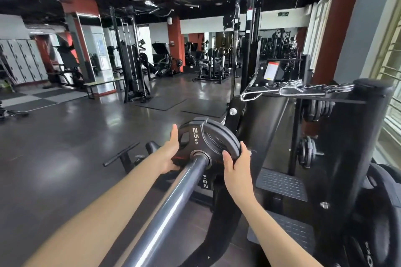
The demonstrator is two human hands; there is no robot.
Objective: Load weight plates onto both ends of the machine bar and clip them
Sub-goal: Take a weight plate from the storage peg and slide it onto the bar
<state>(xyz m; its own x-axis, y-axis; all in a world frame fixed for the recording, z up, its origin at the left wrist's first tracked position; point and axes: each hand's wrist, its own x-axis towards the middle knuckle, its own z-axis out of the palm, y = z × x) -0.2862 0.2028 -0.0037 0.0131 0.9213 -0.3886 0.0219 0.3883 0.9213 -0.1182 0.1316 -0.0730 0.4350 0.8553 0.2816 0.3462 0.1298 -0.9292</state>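
A black weight plate [201, 136] marked 2.5 KG sits threaded on the dark machine bar [173, 201], which runs from the lower middle up toward the centre. My left hand [171, 149] grips the plate's left rim. My right hand [237, 163] holds its right rim, fingers curled over the edge. Two chrome spring clips [290, 89] lie on the flat top of the black machine frame [338, 97] above and to the right of the plate.
More weight plates hang on pegs of a storage rack [308, 151] to the right, and a large plate [382, 212] stands at the lower right. Black step treads [282, 184] sit below the frame. Open dark floor [65, 147] stretches left, with gym machines farther back.
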